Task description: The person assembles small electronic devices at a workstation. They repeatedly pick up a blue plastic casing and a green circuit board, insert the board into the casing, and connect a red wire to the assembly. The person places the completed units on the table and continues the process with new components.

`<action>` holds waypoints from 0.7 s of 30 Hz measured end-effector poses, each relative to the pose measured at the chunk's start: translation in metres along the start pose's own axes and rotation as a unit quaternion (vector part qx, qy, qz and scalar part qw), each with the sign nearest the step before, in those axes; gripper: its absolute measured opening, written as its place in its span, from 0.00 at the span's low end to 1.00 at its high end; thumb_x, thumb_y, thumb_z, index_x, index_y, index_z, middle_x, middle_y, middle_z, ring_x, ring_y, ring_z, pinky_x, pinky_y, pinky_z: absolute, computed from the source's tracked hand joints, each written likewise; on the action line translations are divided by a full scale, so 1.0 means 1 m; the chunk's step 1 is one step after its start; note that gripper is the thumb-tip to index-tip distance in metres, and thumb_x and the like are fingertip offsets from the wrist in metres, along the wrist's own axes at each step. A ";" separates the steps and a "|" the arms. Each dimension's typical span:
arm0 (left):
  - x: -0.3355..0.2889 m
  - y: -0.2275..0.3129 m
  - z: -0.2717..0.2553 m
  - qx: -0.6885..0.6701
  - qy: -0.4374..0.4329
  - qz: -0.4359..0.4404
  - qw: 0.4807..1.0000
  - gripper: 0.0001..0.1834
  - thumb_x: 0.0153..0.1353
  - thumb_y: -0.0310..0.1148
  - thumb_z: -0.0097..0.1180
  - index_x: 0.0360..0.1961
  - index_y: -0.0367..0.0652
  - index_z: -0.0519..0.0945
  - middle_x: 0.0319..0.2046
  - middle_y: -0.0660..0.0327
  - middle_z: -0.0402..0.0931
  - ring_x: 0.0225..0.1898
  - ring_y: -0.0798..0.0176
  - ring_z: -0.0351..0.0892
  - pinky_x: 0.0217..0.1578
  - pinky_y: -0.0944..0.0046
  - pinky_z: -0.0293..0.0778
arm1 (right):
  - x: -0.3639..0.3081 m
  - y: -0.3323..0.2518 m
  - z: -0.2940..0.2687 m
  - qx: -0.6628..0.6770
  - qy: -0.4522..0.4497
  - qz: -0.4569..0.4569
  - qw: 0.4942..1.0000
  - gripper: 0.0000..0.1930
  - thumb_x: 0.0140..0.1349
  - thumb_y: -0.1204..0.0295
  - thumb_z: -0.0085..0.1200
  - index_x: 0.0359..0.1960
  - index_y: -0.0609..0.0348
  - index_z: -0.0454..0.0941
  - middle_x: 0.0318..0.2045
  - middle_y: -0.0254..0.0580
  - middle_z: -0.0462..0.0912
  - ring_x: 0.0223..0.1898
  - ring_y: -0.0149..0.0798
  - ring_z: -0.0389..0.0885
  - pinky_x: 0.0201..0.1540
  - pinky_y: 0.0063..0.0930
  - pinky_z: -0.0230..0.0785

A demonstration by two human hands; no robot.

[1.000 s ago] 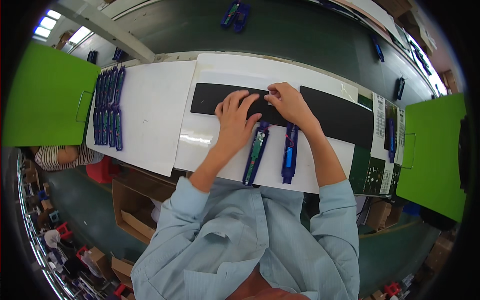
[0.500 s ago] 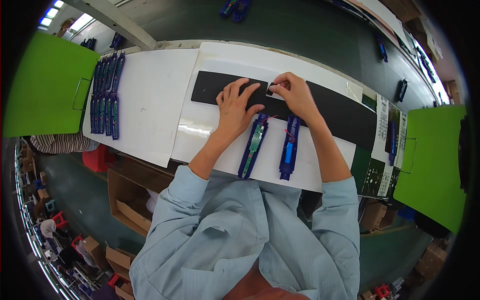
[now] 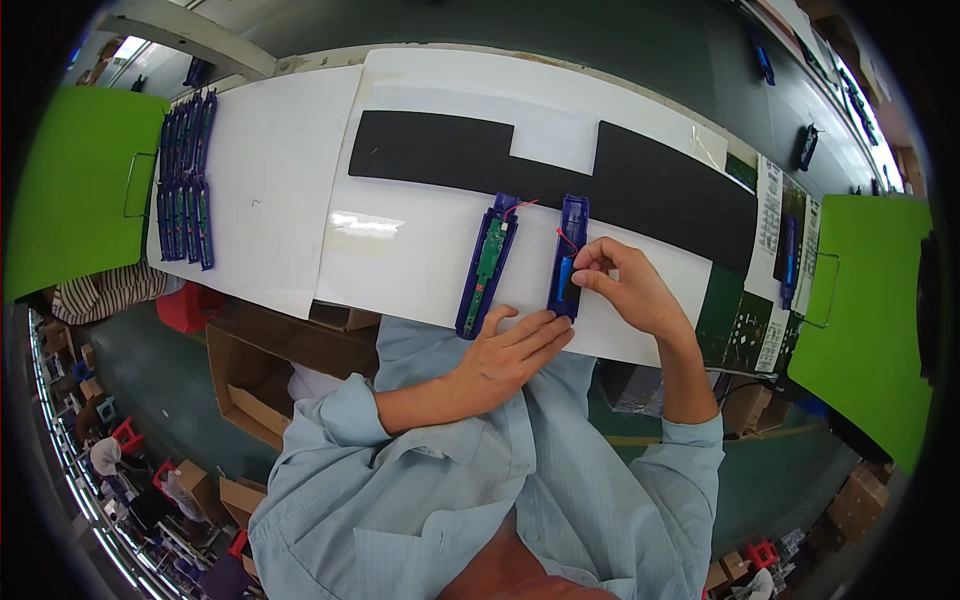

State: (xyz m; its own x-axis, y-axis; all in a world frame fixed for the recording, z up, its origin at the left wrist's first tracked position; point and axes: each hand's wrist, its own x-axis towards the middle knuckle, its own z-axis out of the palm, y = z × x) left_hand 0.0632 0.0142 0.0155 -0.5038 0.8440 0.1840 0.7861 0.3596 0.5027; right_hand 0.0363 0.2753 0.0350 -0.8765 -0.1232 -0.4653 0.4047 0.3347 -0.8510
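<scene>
Two open blue plastic casing halves lie side by side before me on the white board. In the left casing half (image 3: 465, 312) sits a long green circuit board (image 3: 490, 250). A blue battery (image 3: 565, 272) with a red wire lies in the right casing half (image 3: 575, 212). My left hand (image 3: 505, 362) rests with stretched fingers on that half's near end, its thumb apart. My right hand (image 3: 628, 283) pinches a small black foam piece (image 3: 572, 290) against the battery; the fingertips partly hide it. Beyond the casings lies a black foam sheet (image 3: 660, 185) with a rectangular notch in its far edge.
Rows of filled blue casings (image 3: 185, 215) lie at the board's left. Green panels flank the bench, the left panel (image 3: 80, 190) and the right panel (image 3: 865, 310). Another casing (image 3: 790, 260) lies at the right. Behind the bench runs a dark green belt (image 3: 560, 35) carrying a few casings.
My right hand has come from the foam sheet down to the battery with the small black piece. My left hand has left the sheet for the right casing's near end. The view has shifted slightly.
</scene>
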 end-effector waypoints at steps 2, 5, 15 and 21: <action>0.002 0.000 -0.001 0.012 -0.002 0.004 1.000 0.24 0.65 0.28 0.59 0.64 0.44 0.83 0.66 0.64 0.80 0.68 0.64 0.76 0.67 0.50 0.58 | 0.001 0.000 0.002 -0.001 0.004 0.006 1.000 0.10 0.69 0.72 0.68 0.45 0.64 0.83 0.38 0.36 0.86 0.39 0.31 0.78 0.47 0.30 0.74; 0.003 0.000 -0.002 0.014 -0.004 0.001 1.000 0.24 0.65 0.28 0.60 0.64 0.45 0.84 0.65 0.64 0.80 0.68 0.65 0.76 0.67 0.50 0.58 | 0.000 -0.001 0.003 -0.003 0.006 0.008 1.000 0.10 0.69 0.72 0.68 0.44 0.64 0.83 0.37 0.35 0.86 0.38 0.30 0.77 0.46 0.30 0.73; 0.008 -0.001 -0.001 -0.019 0.006 0.003 1.000 0.24 0.63 0.26 0.60 0.61 0.42 0.84 0.64 0.61 0.81 0.66 0.61 0.77 0.67 0.47 0.63 | -0.003 -0.001 0.013 -0.013 0.051 0.006 0.999 0.10 0.67 0.73 0.69 0.44 0.64 0.83 0.35 0.34 0.84 0.34 0.29 0.73 0.42 0.27 0.72; 0.016 -0.009 0.007 -0.099 0.019 0.009 0.995 0.22 0.60 0.23 0.61 0.57 0.37 0.84 0.60 0.55 0.80 0.64 0.53 0.78 0.65 0.49 0.74 | -0.009 -0.011 0.027 -0.051 0.139 -0.035 0.988 0.11 0.64 0.74 0.71 0.45 0.63 0.83 0.31 0.39 0.80 0.30 0.34 0.76 0.37 0.32 0.74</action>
State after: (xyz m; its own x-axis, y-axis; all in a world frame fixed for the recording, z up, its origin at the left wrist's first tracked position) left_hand 0.0509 0.0268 0.0085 -0.5063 0.8328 0.2239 0.7112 0.2563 0.6546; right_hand 0.0464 0.2476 0.0419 -0.9450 0.1071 -0.3090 0.3243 0.4285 -0.8433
